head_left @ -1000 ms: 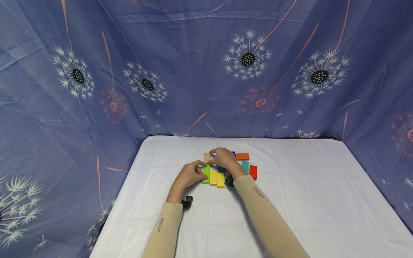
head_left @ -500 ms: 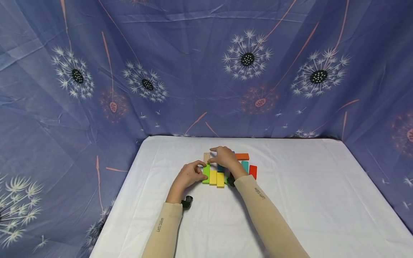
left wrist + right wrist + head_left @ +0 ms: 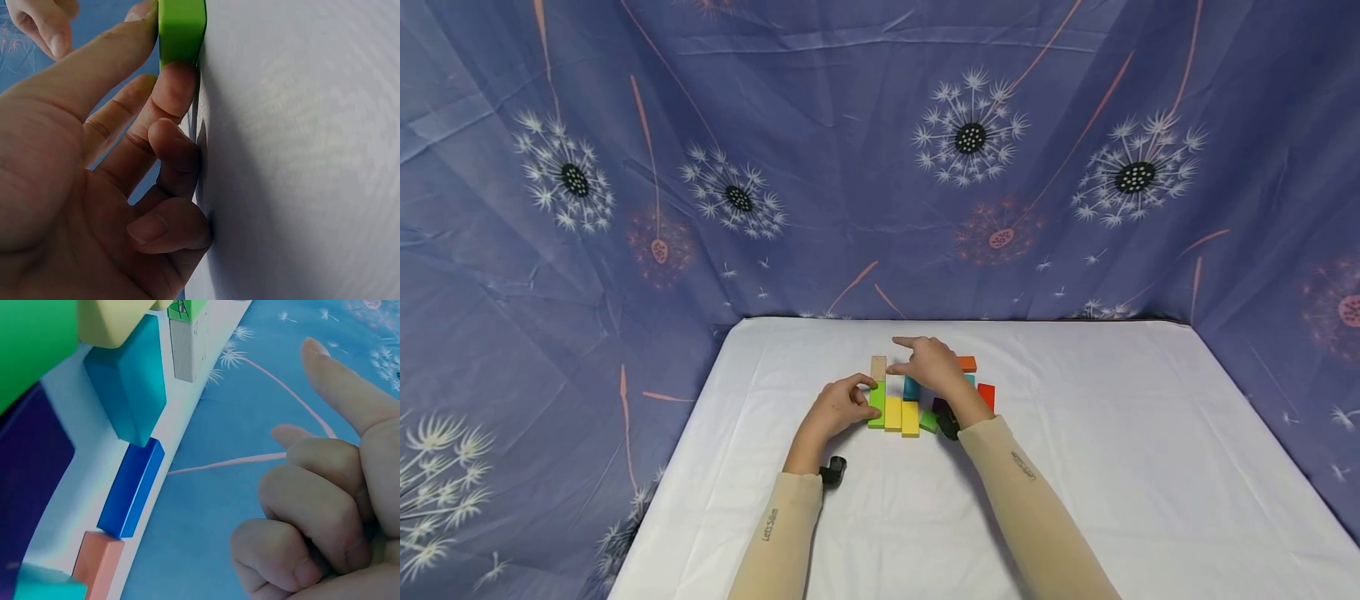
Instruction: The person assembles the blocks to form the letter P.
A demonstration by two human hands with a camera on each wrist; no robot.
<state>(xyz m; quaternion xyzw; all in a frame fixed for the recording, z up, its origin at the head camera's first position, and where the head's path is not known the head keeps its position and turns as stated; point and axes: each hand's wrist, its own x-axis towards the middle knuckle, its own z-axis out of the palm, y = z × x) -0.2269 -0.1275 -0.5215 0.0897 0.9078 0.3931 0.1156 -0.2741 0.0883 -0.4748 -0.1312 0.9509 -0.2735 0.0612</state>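
Note:
My left hand (image 3: 842, 406) pinches a light green block (image 3: 877, 405) between thumb and fingers as it lies on the table. In the left wrist view, the thumb and a fingertip meet the end of this green block (image 3: 182, 31). A plain wooden block (image 3: 878, 367) continues the line behind it. Two yellow blocks (image 3: 910, 419) lie side by side to its right. My right hand (image 3: 931, 365) hovers over the back of the blocks, holding nothing. Its thumb and index finger are spread, the other fingers curled, as the right wrist view shows.
A dark teal block (image 3: 912, 389) lies behind the yellow ones, a small green block (image 3: 928, 422) beside them. Orange (image 3: 967, 364) and red (image 3: 987, 397) blocks lie to the right. Blue (image 3: 131, 487) and purple (image 3: 31, 475) blocks show under the right hand. A white cloth (image 3: 1112, 467) covers the table.
My right hand has drawn away from the wooden block, up and to the right, its thumb and index finger spreading. The small green block is uncovered. The left hand stays on the light green block.

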